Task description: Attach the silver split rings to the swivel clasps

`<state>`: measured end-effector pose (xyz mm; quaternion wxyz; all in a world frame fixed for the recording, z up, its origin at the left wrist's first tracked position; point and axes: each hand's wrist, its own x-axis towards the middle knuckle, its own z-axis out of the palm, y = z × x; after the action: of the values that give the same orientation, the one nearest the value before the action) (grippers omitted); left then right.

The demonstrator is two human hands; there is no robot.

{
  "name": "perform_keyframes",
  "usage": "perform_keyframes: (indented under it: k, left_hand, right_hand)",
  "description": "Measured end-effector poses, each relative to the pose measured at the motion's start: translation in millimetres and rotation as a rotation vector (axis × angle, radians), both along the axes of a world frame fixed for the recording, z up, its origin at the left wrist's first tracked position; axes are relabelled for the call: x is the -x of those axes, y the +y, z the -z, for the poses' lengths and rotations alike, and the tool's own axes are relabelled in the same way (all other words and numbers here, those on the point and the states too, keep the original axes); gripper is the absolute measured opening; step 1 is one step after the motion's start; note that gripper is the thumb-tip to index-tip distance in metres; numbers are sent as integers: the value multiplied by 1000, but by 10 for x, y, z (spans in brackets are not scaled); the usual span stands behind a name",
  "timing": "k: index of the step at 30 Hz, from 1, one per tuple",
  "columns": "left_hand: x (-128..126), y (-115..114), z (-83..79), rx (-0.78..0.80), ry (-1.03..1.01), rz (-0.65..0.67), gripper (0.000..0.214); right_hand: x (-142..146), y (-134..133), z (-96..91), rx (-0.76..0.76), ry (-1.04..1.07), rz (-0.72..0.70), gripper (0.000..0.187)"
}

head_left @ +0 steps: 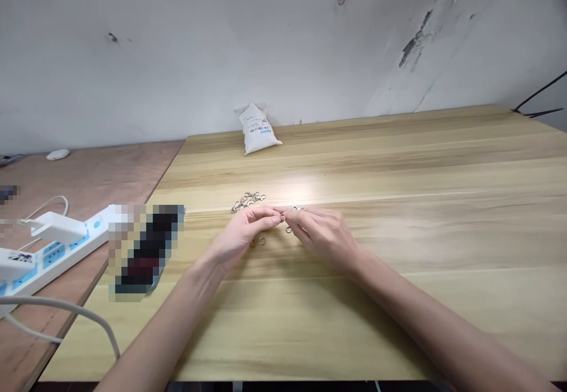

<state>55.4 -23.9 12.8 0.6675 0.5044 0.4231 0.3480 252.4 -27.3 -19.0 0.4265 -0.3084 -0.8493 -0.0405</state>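
My left hand (239, 234) and my right hand (325, 235) meet at the middle of the table, fingertips pinched together. Between them is a small metal ring (282, 218), partly hidden by the fingers. Beyond my left hand lies a small heap of silver metal clasps (248, 199). Another shiny metal piece (296, 208) shows just past my right fingers, too covered to make out fully. One loose ring (289, 229) is below the right fingertips. On the near side of my left hand another loose ring (262, 241) rests on the wood, with one more beside it.
A white printed packet (259, 132) stands at the back by the wall. To the left lies a phone (148, 250), blurred out. A white power strip (71, 250) with plugs and cables sits on the brown table (110, 170); one cable (100, 321) loops near my left forearm.
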Motion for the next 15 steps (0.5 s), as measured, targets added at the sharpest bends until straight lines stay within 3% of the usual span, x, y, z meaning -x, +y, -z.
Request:
perform_keyframes:
  k: [5, 9, 12, 15]
  left_hand:
    - [1, 2, 19, 61, -103, 59, 13]
    - [7, 18, 30, 46, -96, 12, 11]
    - [12, 19, 22, -73, 37, -58, 13]
    - [12, 2, -2, -219, 242, -96, 15]
  right_hand:
    - [-8, -4, -22, -24, -15, -37, 21]
    - [0, -9, -35, 15, 2, -61, 26]
    - [22, -28, -26, 162, 64, -62, 25]
    - [45, -58, -25, 427, 151, -113, 23]
